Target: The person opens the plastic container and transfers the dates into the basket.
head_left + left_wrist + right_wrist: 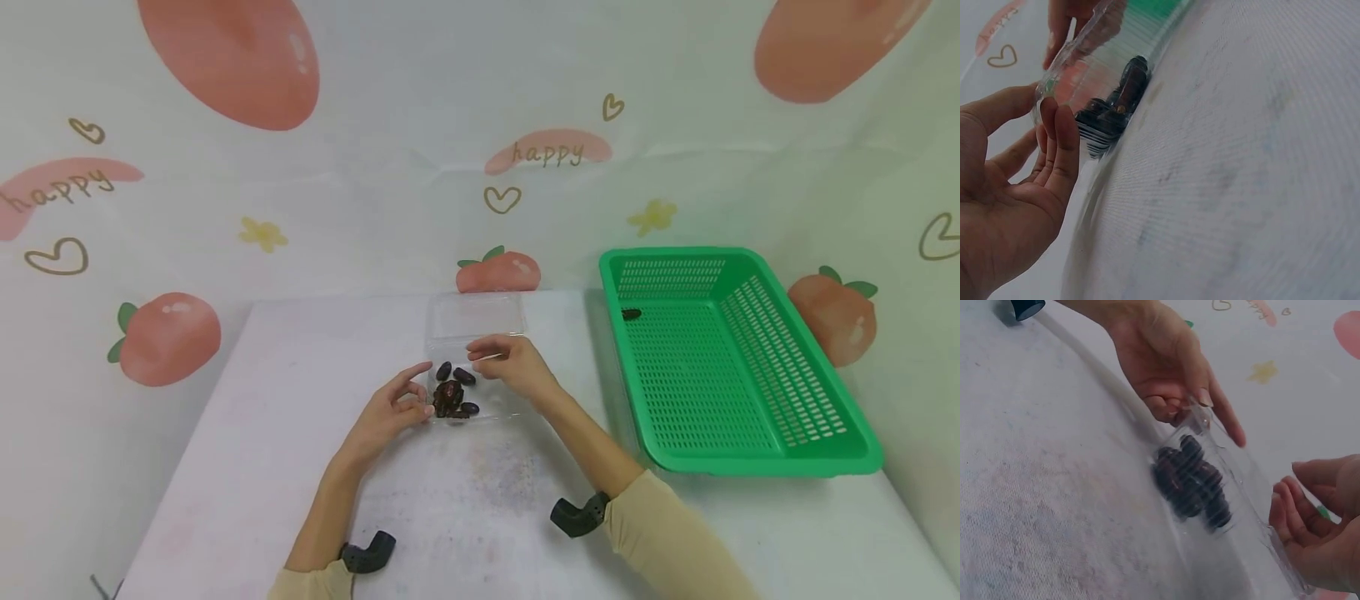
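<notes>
Smooth dark ovals (464, 377) and a glossy, lumpy brown piece (449, 395) are contained in a clear plastic box (498, 400) at mid-frame. Its left edge is touched by the left hand (388, 412), fingers relaxed; the right hand (521, 367), unclenched, is held above. At right, a green latticed basket (757, 463) is seen.

A white, smudged table (300, 375) bears an open clear plastic box (491, 404) and a green basket (697, 375).

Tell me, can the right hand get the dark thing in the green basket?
Probably yes: nothing covers the dark thing, and the green basket near the right hand is open on top.
</notes>
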The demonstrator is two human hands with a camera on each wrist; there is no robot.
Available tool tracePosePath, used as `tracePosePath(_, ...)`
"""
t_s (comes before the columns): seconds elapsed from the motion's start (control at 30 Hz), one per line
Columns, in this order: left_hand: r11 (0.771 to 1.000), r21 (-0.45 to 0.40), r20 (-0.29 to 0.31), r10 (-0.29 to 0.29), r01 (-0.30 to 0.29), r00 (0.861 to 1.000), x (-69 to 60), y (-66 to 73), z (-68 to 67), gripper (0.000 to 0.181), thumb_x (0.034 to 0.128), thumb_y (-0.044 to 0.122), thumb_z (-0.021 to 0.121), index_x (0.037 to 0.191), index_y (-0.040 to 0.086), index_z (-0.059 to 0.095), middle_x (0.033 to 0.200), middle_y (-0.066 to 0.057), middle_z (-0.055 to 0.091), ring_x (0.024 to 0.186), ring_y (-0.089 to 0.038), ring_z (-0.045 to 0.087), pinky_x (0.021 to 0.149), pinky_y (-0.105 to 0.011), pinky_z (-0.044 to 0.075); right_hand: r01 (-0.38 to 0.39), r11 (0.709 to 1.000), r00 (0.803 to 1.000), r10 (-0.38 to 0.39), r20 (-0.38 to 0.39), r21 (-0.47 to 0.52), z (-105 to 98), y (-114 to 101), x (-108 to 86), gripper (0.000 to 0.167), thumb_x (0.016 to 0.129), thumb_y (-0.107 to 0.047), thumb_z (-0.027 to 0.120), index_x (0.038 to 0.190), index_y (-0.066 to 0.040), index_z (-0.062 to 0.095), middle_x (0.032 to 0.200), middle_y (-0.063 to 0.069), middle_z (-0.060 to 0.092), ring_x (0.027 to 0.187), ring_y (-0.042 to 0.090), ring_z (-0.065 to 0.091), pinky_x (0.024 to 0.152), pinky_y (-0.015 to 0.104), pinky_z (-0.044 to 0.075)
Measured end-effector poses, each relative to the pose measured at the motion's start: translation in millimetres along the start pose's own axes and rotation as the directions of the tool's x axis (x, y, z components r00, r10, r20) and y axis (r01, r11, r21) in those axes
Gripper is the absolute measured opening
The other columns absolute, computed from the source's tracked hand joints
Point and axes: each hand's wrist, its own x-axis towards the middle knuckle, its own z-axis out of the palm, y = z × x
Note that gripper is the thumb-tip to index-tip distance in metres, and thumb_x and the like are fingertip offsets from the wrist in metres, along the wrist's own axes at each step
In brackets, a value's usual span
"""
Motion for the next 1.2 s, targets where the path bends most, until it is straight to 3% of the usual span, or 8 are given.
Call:
tracePosePath(0.3, 1.000, -0.015, 0.004, 0.013, -0.013, 1.000, 1.5, -0.6, 0.3, 0.072, 0.0898, -0.001, 0.068, 0.153, 0.007, 0.035, 0.104, -0.010, 0.045, 0.080, -0.015, 0.062, 0.080, -0.037, 0.056, -0.014, 0.994, 0.997, 0.007, -0.071, -0.104, 12, 12, 12.1, 0.028, 0.084, 0.004, 0.068, 0.112, 0.006, 0.071, 0.104, 0.019, 0.072, 0.090, 0.022, 0.071, 0.075, 0.028, 0.057)
tracePosePath(0.63, 1.000, -0.010, 0.000, 0.005, -0.005, 1.000, 1.3, -1.2, 0.8, 0.072, 0.0900, -0.002, 0.068, 0.153, 0.008, 0.035, 0.104, -0.010, 0.045, 0.080, -0.016, 0.062, 0.079, -0.036, 0.056, -0.085, 0.972, 0.991, 0.060, -0.116, -0.218, 21, 14, 18.8, 0.025, 0.081, 0.005, 0.069, 0.105, 0.002, 0.075, 0.099, 0.013, 0.074, 0.093, 0.022, 0.071, 0.073, 0.024, 0.054)
tracePosePath(0.9, 1.000, -0.020, 0.010, -0.003, 0.004, 1.000, 0.4, -1.2, 1.7, 0.073, 0.0899, 0.000, 0.069, 0.154, 0.008, 0.033, 0.104, -0.011, 0.045, 0.079, -0.013, 0.061, 0.080, -0.036, 0.056, -0.130, 0.943, 0.990, 0.108, -0.089, -0.307, 22, 19, 22.5, 0.029, 0.079, 0.004, 0.072, 0.107, -0.002, 0.076, 0.097, 0.008, 0.075, 0.092, 0.018, 0.070, 0.074, 0.023, 0.050)
tracePosePath(1.2, 1.000, -0.010, 0.013, -0.002, 0.002, 1.000, 2.4, -3.1, -0.9, 0.073, 0.0904, -0.001, 0.068, 0.154, 0.009, 0.033, 0.106, -0.012, 0.045, 0.080, -0.014, 0.061, 0.081, -0.037, 0.056, -0.088, 0.897, 0.996, 0.074, -0.049, -0.434, 26, 20, 25.7, 0.034, 0.073, 0.003, 0.075, 0.105, -0.007, 0.078, 0.091, 0.004, 0.076, 0.088, 0.014, 0.070, 0.077, 0.026, 0.052)
